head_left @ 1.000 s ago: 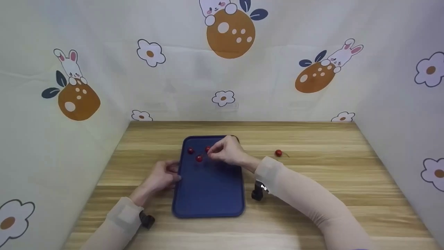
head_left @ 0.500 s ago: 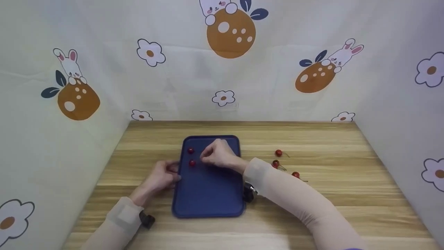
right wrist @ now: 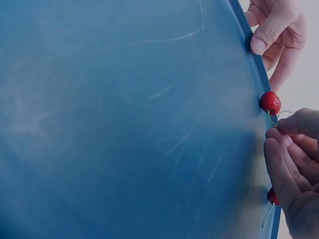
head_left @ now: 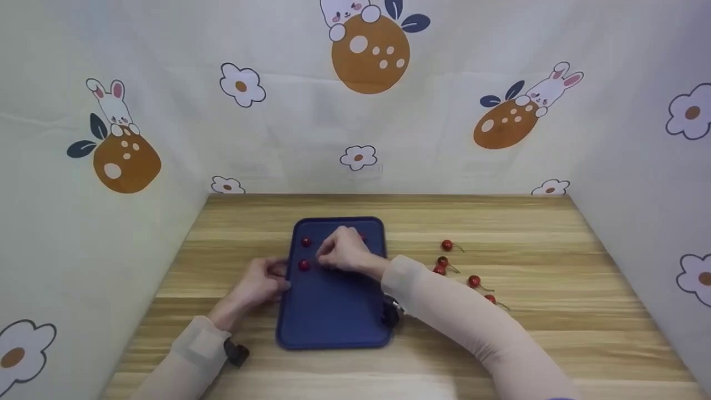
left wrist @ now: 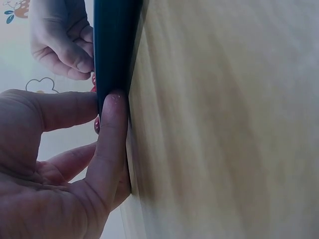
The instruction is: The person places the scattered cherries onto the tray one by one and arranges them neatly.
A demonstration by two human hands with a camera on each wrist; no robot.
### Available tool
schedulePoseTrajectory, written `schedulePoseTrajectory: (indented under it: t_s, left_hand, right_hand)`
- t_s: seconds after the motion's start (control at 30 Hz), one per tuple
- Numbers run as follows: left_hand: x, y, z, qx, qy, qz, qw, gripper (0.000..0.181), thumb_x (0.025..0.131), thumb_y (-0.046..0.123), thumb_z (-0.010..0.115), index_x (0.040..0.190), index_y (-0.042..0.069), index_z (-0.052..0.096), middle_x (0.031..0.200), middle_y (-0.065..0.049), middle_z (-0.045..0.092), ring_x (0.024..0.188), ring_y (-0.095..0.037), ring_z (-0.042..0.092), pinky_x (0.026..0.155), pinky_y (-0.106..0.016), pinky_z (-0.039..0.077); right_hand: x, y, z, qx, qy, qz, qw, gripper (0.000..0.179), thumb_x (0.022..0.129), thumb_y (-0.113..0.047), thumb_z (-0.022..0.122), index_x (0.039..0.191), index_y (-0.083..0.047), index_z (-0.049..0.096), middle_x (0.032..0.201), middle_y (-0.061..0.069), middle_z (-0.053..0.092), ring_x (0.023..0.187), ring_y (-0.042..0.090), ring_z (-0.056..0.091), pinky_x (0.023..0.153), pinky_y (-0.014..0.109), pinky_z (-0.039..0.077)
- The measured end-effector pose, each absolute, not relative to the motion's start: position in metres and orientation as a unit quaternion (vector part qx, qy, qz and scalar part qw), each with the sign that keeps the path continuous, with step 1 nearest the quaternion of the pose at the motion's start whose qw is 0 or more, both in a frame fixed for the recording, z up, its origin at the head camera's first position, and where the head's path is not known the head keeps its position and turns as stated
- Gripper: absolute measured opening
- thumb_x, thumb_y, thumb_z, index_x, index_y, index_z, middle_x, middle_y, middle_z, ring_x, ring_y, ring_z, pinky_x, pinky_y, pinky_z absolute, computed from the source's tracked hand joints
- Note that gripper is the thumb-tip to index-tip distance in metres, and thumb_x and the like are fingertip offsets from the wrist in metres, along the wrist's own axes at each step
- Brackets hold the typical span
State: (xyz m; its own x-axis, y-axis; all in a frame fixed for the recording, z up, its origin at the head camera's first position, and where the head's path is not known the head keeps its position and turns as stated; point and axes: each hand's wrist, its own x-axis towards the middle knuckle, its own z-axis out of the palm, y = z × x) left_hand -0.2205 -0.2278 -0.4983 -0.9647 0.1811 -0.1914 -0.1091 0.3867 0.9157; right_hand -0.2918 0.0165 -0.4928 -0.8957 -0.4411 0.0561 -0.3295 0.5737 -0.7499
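Observation:
In the head view a dark blue tray point(head_left: 339, 311) lies on the wooden table. My left hand point(head_left: 261, 282) holds its left rim, thumb and fingers at the edge in the left wrist view. Over the tray's upper half, my right hand point(head_left: 345, 250) pinches the stem of a red cherry point(head_left: 304, 265). The right wrist view shows that cherry point(right wrist: 270, 103) at the tray surface, its thin stem running to my fingertips. Another cherry point(head_left: 306, 241) sits near the upper left corner. A further cherry point(head_left: 362, 236) is partly hidden behind my right hand.
Right of the tray, several stemmed cherries lie on the table, among them a far cherry point(head_left: 447, 245), a middle cherry point(head_left: 474, 281) and a near cherry point(head_left: 490, 299) partly covered by my right sleeve point(head_left: 472, 328). Patterned cloth walls point(head_left: 278, 133) enclose the table's back and sides.
My right hand has carried the pinched cherry left and slightly nearer across the tray. More cherries on the table have come into view beside the moving right arm. The left hand stays put.

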Motion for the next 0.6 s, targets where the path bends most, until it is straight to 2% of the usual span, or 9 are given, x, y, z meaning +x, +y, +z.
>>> schedulePoseTrajectory:
  t_s: [0.37,0.5,0.6]
  left_hand:
    - [-0.2208,-0.2287,-0.5,0.025,0.828,0.545,0.132,0.071,0.09,-0.009,0.074,0.158,-0.014,0.053,0.122,-0.029,0.078,0.1,-0.022,0.077,0.07,-0.03,0.066]
    - [-0.2204,-0.2285,-0.4993,0.024,0.827,0.545,0.133,0.071,0.091,-0.008,0.074,0.158,-0.014,0.052,0.122,-0.028,0.078,0.099,-0.021,0.077,0.069,-0.03,0.066]
    - [-0.2206,-0.2284,-0.499,0.022,0.828,0.544,0.135,0.071,0.091,-0.008,0.074,0.158,-0.014,0.052,0.121,-0.027,0.078,0.097,-0.019,0.076,0.068,-0.029,0.065]
  right_hand:
    - [-0.2903,0.0125,-0.4957,-0.216,0.875,-0.426,0.079,0.011,0.091,-0.005,0.082,0.087,-0.01,0.091,0.079,0.01,0.085,0.053,0.0,0.066,0.057,0.019,0.061]
    - [-0.2902,0.0128,-0.4959,-0.218,0.879,-0.417,0.075,0.011,0.091,-0.007,0.082,0.088,-0.011,0.092,0.082,0.008,0.086,0.054,0.0,0.065,0.059,0.018,0.06]
    - [-0.2906,0.0131,-0.4953,-0.218,0.886,-0.403,0.066,0.01,0.091,-0.01,0.084,0.088,-0.014,0.092,0.086,0.005,0.087,0.063,0.001,0.067,0.066,0.018,0.059]
